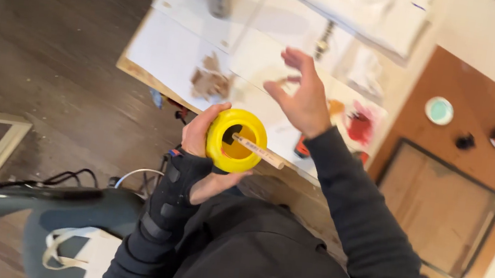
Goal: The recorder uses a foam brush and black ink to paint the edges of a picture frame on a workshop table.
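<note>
My left hand point(199, 151), in a black wrist brace, grips a round yellow container point(235, 141) just off the near edge of the work table. A light wooden stick point(258, 151) pokes out of the container's opening toward the right. My right hand point(302, 95) hovers above the table just beyond the container, palm open and fingers spread, holding nothing.
The table point(169, 50) is covered with white paper sheets stained with brown point(210, 81) and red paint point(360, 126). A brown board point(444, 205) carries a teal dish point(439, 110) and a small black object point(465, 142). A dark chair back point(25, 204) and cables lie at the lower left.
</note>
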